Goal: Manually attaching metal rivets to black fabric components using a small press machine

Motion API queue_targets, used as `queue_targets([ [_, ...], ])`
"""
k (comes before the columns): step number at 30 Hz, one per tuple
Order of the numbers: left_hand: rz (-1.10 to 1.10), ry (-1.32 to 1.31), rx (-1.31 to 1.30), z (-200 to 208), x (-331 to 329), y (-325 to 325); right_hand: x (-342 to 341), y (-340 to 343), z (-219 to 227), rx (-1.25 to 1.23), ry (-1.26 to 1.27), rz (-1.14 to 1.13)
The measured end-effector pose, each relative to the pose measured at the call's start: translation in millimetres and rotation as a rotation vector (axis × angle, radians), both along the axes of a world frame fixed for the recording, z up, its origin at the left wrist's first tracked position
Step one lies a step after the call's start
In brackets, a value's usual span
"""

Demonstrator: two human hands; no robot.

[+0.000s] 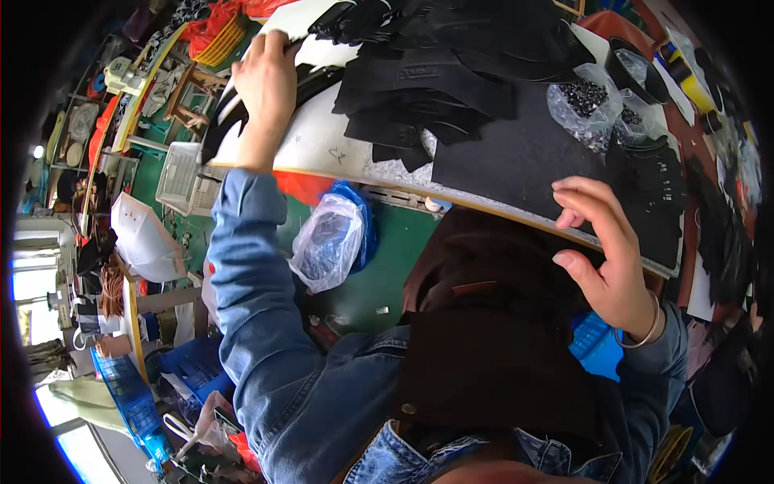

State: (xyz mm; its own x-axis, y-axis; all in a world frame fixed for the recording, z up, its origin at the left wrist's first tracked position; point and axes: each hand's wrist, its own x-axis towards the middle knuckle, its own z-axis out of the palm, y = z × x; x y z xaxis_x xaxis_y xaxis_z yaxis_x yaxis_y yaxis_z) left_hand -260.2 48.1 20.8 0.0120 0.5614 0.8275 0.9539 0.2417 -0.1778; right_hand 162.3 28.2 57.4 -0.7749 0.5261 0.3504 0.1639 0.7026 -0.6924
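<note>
Over the far left part of the table, my left hand (268, 85) reaches out with its fingers bent and close together. A dark edge shows by the fingertips; what they hold, if anything, is hidden. Curved black strips (316, 87) lie beside that hand. My right hand (606, 246) hovers at the table's front edge, thumb and fingers apart, nothing in it. Overlapping flat black pieces (427, 85) are piled across the middle of the table. Beyond my right hand lies a flat black sheet or mat (516, 165).
Clear plastic bags of small dark shiny parts (582, 101) stand at the table's right, near a black container (637, 68). Below the table's front edge hangs a blue and clear plastic bag (330, 238). A white basket (179, 177) and a cluttered shelf are at the left.
</note>
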Motion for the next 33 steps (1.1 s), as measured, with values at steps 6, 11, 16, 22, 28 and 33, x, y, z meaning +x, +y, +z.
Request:
queue_targets([
  [6, 0.207, -0.442, -0.494, -83.3, -37.3, 38.8, 22.0, 4.5, 0.9, -0.011, -0.054, -0.176],
  [11, -0.376, -0.289, -0.335, -52.3, 33.0, 36.6, 62.6, 14.6, -15.6, -0.030, -0.079, -0.420],
  [16, -0.217, -0.417, -0.424, -12.3, 72.6, 33.0, 109.4, 38.9, -21.7, 0.113, -0.064, -0.597],
  [22, -0.880, -1.197, -0.441, 32.4, 142.4, -31.1, 212.8, 90.5, -59.2, 0.243, -0.179, -0.864],
  [28, -0.876, -1.358, -0.568, -30.9, 215.2, -11.5, 218.5, 121.4, -76.9, 0.628, -0.257, -0.658],
  [33, -0.535, -0.684, -0.547, -67.7, 262.3, -12.5, 198.8, 140.0, -77.4, 0.845, -0.408, -0.458],
])
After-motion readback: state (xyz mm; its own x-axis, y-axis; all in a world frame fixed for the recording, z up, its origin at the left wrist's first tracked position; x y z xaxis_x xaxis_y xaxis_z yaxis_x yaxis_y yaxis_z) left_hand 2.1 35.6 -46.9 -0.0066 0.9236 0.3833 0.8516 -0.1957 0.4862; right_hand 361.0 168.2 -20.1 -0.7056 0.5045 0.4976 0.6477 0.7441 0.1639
